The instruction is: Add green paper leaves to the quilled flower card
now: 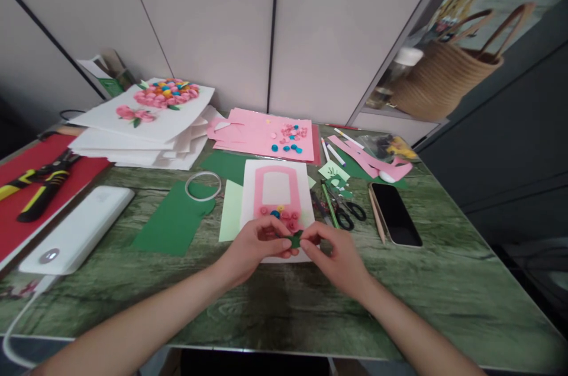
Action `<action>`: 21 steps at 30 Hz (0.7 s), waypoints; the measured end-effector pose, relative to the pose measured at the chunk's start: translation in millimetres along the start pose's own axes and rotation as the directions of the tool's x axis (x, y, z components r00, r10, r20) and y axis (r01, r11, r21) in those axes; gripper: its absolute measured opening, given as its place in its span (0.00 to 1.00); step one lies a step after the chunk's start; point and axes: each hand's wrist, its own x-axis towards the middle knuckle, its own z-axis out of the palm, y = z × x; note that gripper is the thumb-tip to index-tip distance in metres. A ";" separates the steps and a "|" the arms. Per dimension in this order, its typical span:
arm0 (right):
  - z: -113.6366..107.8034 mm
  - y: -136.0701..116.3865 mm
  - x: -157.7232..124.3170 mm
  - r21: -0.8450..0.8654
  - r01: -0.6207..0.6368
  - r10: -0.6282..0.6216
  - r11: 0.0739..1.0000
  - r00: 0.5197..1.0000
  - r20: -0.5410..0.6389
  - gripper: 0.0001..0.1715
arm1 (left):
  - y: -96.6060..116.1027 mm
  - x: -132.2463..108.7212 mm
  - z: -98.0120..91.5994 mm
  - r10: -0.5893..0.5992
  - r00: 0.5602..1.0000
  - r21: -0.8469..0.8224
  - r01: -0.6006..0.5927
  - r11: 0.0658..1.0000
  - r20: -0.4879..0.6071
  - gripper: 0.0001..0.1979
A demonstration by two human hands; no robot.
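Note:
Between my two hands is a small piece of green paper (295, 239). My left hand (265, 239) pinches its left side, and the fingers of my right hand (331, 250) close on its right side. Below them lies a white sheet (249, 178) bearing a pink paper basket shape (260, 184) with a tall handle. Pink rolled paper flowers (290, 219) sit across the basket's top, with a blue one (276, 214) and a yellow one among them. My fingers hide the lower part of the basket.
Black-handled scissors (345, 220) and a green pen (330, 204) lie right of the sheet, near a phone (396, 214). Pink sheets (248, 130) with loose paper rolls are behind. On the left are green paper (166, 222), a tape ring (189, 190), a power bank (84, 225) and pliers (47, 187).

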 end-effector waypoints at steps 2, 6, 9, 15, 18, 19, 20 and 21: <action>0.1 0.8 0.3 0.031 -0.032 0.032 0.999 0.999 0.009 0.07 | 1.8 -1.3 0.1 0.004 0.999 0.046 -0.006 0.999 0.034 0.09; -0.1 1.8 1.2 0.122 -0.109 0.105 0.987 0.994 0.033 0.08 | 5.6 -3.7 2.3 0.063 0.997 0.262 -0.073 0.962 0.047 0.14; -0.5 0.4 1.6 0.122 -0.114 0.109 0.986 0.993 0.045 0.08 | 4.6 -5.6 4.4 0.132 0.991 0.429 -0.117 0.896 -0.005 0.13; -0.7 -3.4 0.6 0.114 -0.125 0.118 0.986 0.991 0.064 0.08 | 1.0 -7.4 4.5 0.182 0.983 0.572 -0.141 0.808 -0.015 0.14; -1.6 -3.7 0.4 0.115 -0.123 0.115 0.986 0.991 0.072 0.08 | 1.4 -6.8 3.9 0.217 0.976 0.598 -0.160 0.786 -0.023 0.13; -2.0 -3.8 0.4 0.111 -0.121 0.113 0.986 0.991 0.075 0.08 | 1.7 -6.5 3.9 0.226 0.974 0.604 -0.167 0.779 -0.023 0.12; -2.5 -4.0 0.4 0.106 -0.119 0.112 0.987 0.991 0.075 0.08 | 2.0 -6.3 3.8 0.233 0.972 0.608 -0.171 0.776 -0.024 0.12; -3.0 -4.2 0.5 0.099 -0.116 0.109 0.988 0.991 0.075 0.08 | 2.3 -6.1 3.9 0.235 0.972 0.609 -0.171 0.774 -0.026 0.11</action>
